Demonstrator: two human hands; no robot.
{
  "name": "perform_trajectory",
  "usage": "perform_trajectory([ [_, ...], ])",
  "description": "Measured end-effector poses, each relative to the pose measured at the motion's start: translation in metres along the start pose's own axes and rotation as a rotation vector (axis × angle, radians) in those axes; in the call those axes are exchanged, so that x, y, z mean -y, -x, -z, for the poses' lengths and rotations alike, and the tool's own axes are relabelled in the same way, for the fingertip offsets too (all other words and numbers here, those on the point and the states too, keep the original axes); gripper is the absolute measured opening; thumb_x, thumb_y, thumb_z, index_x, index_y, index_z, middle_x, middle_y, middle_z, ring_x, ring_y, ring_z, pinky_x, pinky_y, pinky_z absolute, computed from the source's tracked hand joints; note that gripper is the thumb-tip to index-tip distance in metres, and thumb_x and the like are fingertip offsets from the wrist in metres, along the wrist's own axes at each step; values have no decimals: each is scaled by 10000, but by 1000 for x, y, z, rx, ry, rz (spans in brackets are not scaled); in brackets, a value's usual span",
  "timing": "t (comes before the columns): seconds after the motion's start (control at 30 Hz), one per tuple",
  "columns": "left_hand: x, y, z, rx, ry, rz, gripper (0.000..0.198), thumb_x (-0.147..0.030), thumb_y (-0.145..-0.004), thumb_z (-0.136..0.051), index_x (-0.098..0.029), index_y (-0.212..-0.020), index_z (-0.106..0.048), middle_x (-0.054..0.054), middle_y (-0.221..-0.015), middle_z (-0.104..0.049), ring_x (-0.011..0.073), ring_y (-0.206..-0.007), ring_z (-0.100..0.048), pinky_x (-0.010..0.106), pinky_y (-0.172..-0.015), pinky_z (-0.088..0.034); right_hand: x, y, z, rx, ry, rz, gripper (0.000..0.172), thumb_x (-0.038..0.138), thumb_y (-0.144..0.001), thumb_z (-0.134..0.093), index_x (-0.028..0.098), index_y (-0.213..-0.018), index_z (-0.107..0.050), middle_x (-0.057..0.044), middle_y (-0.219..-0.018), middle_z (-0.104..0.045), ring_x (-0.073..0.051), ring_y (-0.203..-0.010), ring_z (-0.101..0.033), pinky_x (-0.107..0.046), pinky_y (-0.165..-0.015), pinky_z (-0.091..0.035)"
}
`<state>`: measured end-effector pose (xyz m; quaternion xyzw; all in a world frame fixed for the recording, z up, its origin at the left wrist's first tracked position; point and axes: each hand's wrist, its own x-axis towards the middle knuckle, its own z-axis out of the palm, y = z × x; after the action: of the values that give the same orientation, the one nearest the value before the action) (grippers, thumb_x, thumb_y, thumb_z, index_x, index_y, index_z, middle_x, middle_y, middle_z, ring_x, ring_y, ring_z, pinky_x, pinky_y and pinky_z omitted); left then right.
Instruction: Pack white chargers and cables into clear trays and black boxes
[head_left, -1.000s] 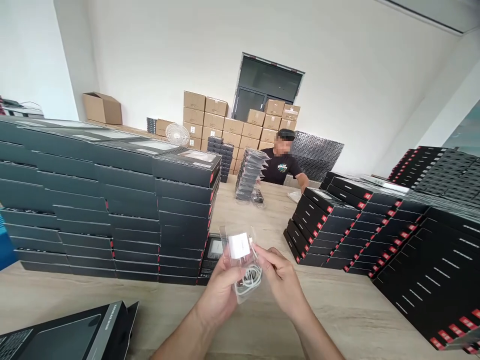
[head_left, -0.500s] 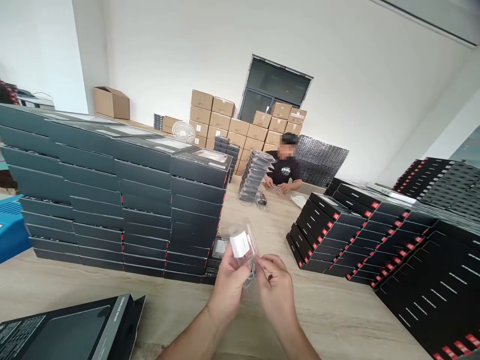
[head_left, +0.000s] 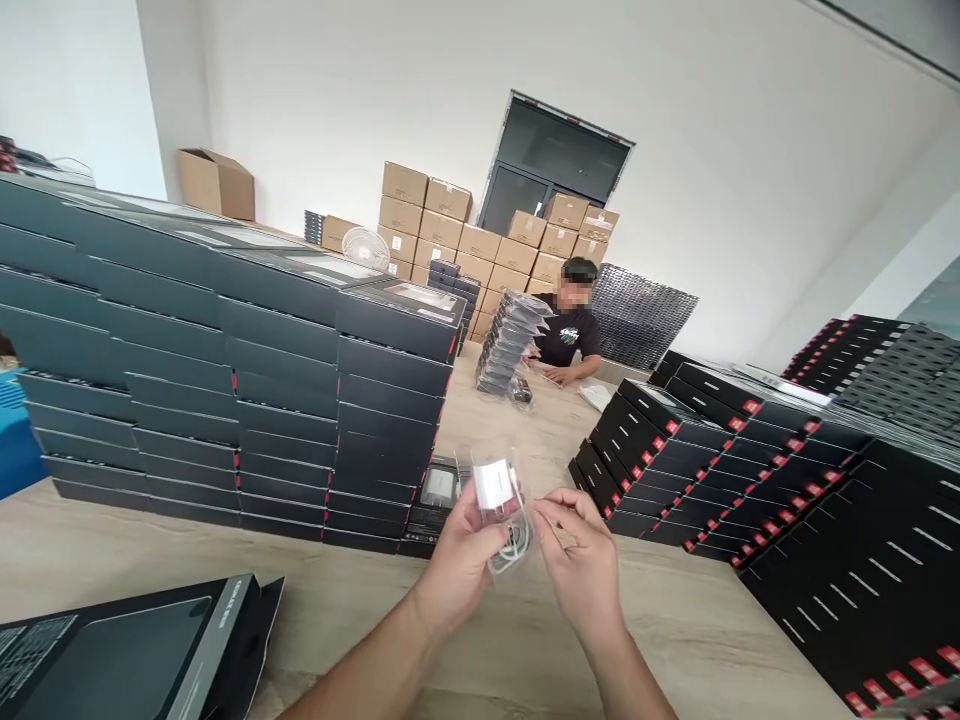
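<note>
In my left hand (head_left: 461, 550) is a clear plastic package, gripped between thumb and fingers. Inside it, a white charger (head_left: 493, 484) sits above a coiled pale cable (head_left: 514, 540). My right hand (head_left: 581, 545) is closed in a pinch at the package's right edge; whatever lies between its fingertips is too small to make out. Just behind my left hand, a dark box (head_left: 429, 520) with a charger pictured on it stands against the end of the tall box stack.
Tall stacks of dark boxes rise at left (head_left: 277, 400) and right (head_left: 660, 450). An opened black box (head_left: 142, 650) lies front left on the wooden table (head_left: 420, 640). Across it, a person (head_left: 570, 330) sits beside stacked clear-wrapped trays (head_left: 510, 340). Cartons (head_left: 442, 230) line the wall.
My right hand has shifted right, slightly away from the package. The package has turned more towards me, so the coiled cable shows plainly. The whole view has shifted slightly.
</note>
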<state>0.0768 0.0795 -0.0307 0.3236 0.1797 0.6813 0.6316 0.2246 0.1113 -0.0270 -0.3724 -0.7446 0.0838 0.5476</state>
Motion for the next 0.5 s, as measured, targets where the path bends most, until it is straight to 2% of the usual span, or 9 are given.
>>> perform_trajectory([
  [0.07,0,1,0,17,5,13,560,-106,-658,-739,-238,-1193,-640,61,-1081,-720,221,-1009,-641,293,-825,-463,-1,-2,0,50,-97,-96,152,255,-894,-630,246,-904,-781,-67,-929,-654,-200,-833,-628,-308,-712,-508],
  [0.17,1,1,-2,49,0,3,542,-116,-673,-745,-233,-1192,-642,54,-1042,-726,190,-923,-645,283,-807,-464,-4,-1,-6,115,-202,-200,145,286,-895,-629,227,-862,-757,-56,-877,-667,-199,-816,-631,-294,-699,-497],
  [0.3,2,1,-4,20,-31,-22,523,-116,-671,-752,-233,-1170,-651,38,-1010,-725,163,-872,-631,264,-784,-460,-9,4,-17,103,-323,-329,153,352,-875,-655,206,-858,-698,-32,-810,-656,-179,-733,-598,-284,-673,-480],
  [0.4,1,1,-4,20,-70,-28,525,-123,-681,-760,-240,-1181,-649,35,-1009,-721,169,-898,-630,262,-792,-458,-16,6,-24,70,-474,-461,234,414,-818,-717,210,-846,-607,3,-747,-617,-160,-674,-557,-270,-634,-462],
  [0.5,-2,1,-1,51,-77,-12,513,-133,-699,-762,-239,-1188,-646,44,-1016,-722,188,-920,-642,285,-814,-464,-21,6,-24,150,-631,-526,308,455,-789,-745,208,-833,-567,8,-756,-610,-152,-683,-547,-263,-641,-450],
])
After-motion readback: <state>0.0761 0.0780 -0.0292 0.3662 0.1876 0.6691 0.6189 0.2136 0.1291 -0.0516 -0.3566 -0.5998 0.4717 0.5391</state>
